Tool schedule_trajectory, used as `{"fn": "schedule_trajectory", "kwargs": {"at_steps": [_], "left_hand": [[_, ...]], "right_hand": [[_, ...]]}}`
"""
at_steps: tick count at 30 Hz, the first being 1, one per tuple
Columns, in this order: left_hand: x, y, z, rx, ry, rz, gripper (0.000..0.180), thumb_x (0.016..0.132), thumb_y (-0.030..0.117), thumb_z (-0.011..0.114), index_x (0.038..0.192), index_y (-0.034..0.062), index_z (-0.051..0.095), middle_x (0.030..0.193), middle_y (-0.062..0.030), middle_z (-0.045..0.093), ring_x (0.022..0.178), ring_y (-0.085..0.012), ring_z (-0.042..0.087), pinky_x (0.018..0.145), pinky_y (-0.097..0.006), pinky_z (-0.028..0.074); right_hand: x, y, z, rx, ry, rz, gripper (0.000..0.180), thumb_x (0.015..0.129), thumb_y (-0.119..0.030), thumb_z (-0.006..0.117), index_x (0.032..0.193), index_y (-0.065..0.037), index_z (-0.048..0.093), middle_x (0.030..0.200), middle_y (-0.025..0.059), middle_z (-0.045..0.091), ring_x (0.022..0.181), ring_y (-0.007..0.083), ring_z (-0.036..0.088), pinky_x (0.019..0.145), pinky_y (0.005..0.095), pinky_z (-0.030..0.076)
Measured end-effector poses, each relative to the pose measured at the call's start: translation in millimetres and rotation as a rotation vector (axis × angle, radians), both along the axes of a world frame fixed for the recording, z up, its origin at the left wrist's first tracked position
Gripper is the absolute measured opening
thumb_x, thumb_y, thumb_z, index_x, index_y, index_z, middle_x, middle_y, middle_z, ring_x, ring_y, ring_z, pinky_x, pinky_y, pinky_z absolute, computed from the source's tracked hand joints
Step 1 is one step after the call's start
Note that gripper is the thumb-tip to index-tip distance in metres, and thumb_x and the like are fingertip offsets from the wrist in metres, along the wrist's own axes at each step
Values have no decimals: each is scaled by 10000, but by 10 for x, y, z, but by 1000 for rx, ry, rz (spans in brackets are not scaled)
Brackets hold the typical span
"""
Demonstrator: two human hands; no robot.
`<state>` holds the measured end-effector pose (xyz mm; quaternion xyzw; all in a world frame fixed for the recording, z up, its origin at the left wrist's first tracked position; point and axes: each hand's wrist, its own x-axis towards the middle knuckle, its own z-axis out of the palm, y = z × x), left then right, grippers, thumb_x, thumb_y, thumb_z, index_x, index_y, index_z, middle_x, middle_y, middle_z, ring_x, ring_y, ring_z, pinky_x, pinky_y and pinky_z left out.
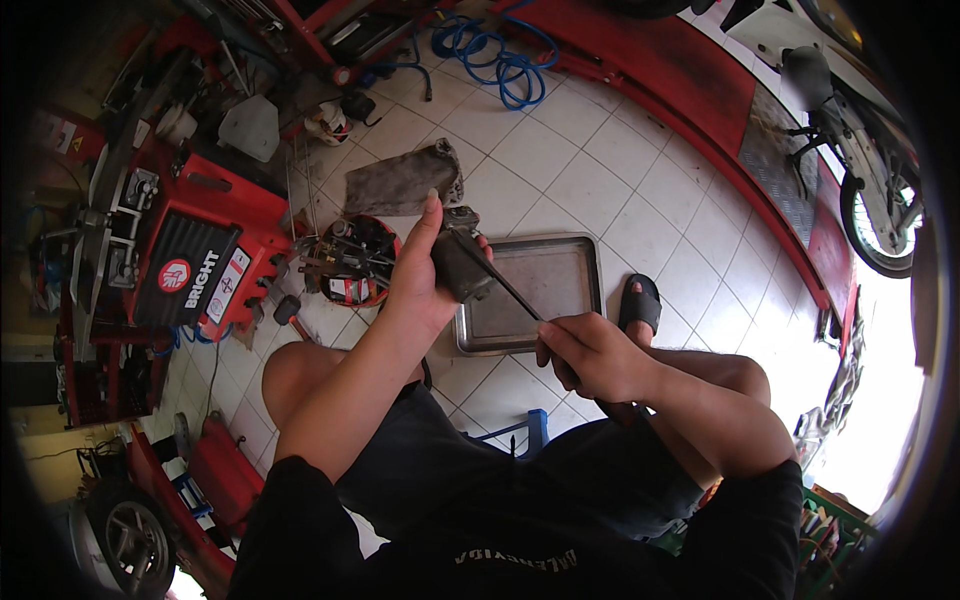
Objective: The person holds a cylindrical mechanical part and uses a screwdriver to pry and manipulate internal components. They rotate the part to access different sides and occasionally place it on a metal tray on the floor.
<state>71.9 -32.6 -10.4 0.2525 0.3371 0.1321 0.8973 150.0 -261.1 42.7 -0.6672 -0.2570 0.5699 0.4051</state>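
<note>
My left hand (422,262) is closed around a dark, greasy metal engine part (462,268), roughly cylindrical, with smaller fittings at its far end. In my right hand (598,358) is a screwdriver with a long, thin dark shaft (515,294); my fingers wrap its handle. The shaft slants up and left to the metal part, and its tip seems to meet it, though the exact contact point is hard to make out. Both hands are raised over the floor between my knees. Below them lies a shallow rectangular metal tray (598,275), partly covered by the part and my hands.
A grimy grey cloth (393,183) lies beyond my left hand. Left of it sits a round red container of tools (350,258), with a hammer (288,308) nearby. A red machine (205,250) stands left. Blue hose (512,75) coils far ahead; a motorcycle (865,165) stands right on a red platform.
</note>
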Motion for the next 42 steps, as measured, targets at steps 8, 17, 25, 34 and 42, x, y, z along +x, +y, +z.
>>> {"fn": "schedule_trajectory", "kwargs": {"at_steps": [8, 17, 25, 34, 42], "left_hand": [[8, -40, 102, 138, 40, 107, 390, 891, 340, 790, 1077, 65, 585, 939, -86, 633, 772, -269, 664, 704, -443, 581], [-2, -15, -21, 328, 77, 188, 421, 875, 302, 819, 1111, 63, 565, 948, -87, 618, 772, -264, 666, 689, -434, 586], [6, -45, -186, 396, 208, 354, 435, 822, 328, 875, 1038, 41, 630, 983, -49, 655, 852, -131, 612, 734, -261, 522], [68, 31, -130, 350, 158, 427, 424, 833, 316, 864, 1046, 43, 620, 990, -42, 643, 884, -138, 616, 730, -295, 561], [38, 155, -96, 258, 203, 130, 400, 850, 287, 843, 1065, 57, 597, 938, -77, 637, 770, -252, 658, 687, -414, 590]], "right_hand": [[-26, -12, -109, -6, 153, -27, 467, 1100, -339, 402, 930, 32, 630, 589, 19, 509, 490, 117, 475, 522, 293, 435], [56, 91, -278, -12, 254, -10, 412, 1085, -315, 463, 903, 29, 599, 601, 87, 550, 495, 209, 536, 517, 354, 471], [-141, 169, -337, -23, -867, 90, 186, 982, -142, 546, 925, 29, 591, 728, 260, 663, 748, 472, 675, 663, 521, 545], [-87, 342, -303, -67, -1102, 145, 205, 1011, -151, 479, 944, 25, 560, 813, 200, 699, 756, 337, 720, 638, 445, 557], [40, 178, -316, 84, 326, 43, 325, 1082, -211, 449, 1128, 81, 585, 729, 67, 554, 702, 205, 658, 654, 366, 553]]}}
